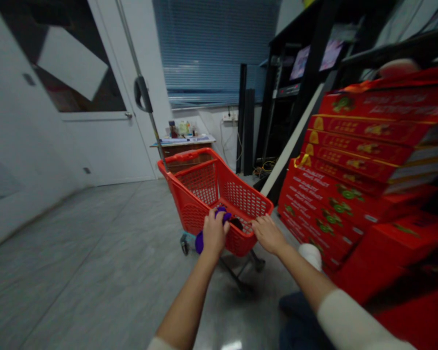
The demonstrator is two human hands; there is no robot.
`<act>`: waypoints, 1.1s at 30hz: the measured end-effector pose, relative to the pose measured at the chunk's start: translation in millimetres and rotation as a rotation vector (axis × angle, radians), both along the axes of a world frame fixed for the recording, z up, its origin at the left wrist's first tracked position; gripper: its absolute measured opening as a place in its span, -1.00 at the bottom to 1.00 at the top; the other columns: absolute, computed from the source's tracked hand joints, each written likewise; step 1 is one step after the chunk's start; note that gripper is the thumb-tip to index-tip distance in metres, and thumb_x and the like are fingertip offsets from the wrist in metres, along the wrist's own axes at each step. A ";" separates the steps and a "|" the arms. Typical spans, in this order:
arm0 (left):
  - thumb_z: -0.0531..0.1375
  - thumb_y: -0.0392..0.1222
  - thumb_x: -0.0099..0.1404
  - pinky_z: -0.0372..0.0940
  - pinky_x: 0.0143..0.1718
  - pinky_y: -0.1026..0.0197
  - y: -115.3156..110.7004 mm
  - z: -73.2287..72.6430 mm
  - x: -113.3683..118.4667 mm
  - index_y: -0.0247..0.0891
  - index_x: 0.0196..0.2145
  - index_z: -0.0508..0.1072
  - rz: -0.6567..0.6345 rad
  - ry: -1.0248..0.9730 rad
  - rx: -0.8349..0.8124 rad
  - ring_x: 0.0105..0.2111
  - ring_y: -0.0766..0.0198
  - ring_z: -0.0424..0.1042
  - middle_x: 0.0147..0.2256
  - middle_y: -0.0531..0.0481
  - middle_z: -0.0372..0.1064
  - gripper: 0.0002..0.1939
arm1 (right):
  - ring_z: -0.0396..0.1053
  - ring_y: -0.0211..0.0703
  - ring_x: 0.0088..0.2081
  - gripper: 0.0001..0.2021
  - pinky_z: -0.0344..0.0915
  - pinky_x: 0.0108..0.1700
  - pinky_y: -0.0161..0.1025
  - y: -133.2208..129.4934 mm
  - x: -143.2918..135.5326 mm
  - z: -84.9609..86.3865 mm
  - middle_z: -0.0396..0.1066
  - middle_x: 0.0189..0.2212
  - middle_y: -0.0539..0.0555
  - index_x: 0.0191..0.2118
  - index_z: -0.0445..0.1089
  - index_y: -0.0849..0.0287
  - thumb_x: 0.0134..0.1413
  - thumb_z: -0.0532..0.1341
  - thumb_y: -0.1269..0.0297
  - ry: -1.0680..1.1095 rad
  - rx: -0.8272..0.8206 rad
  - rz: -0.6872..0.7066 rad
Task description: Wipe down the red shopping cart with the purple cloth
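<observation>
A red plastic shopping cart (193, 211) stands on the floor in front of me, its basket made of perforated walls. At the basket's near left side, my left hand (215, 231) is closed over the rim and a purple item (199, 242) that hangs outside and also shows above the rim. My right hand (268, 233) rests on the near right corner of the rim, fingers bent over it. A small dark thing (236, 223) lies inside the near end of the basket. A long pole with a dark grip (143, 94) rises from the far left corner.
Stacked red boxes (324, 194) fill the right side. Behind the cart are a small table (190, 142) with bottles, a window with blinds (215, 53) and a black rack (314, 29) with screens. A white door (105, 146) is at the left. A pale board leans near the rack.
</observation>
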State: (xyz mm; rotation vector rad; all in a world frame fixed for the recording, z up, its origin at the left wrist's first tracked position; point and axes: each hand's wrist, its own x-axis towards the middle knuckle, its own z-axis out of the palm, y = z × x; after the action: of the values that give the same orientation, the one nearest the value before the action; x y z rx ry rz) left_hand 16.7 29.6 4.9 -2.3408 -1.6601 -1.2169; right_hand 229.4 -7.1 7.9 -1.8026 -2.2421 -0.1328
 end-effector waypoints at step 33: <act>0.17 -0.28 0.25 0.29 0.02 -0.01 -40.6 -16.8 -22.7 -0.17 -0.03 0.45 -0.050 0.115 -0.031 -0.08 0.10 0.29 0.07 -0.12 0.30 -0.68 | 0.26 -0.03 -0.07 -0.69 0.01 0.07 -0.15 14.2 -27.3 -1.5 0.43 -0.17 0.16 -0.13 0.42 0.17 0.33 -0.02 0.15 -0.123 0.054 -0.078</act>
State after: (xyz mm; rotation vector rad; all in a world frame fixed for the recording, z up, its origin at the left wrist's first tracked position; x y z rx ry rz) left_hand -6.0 -11.0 -11.9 -2.4343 -1.6059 -1.0493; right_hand 202.1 7.1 6.4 -1.9017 -2.2269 -0.3246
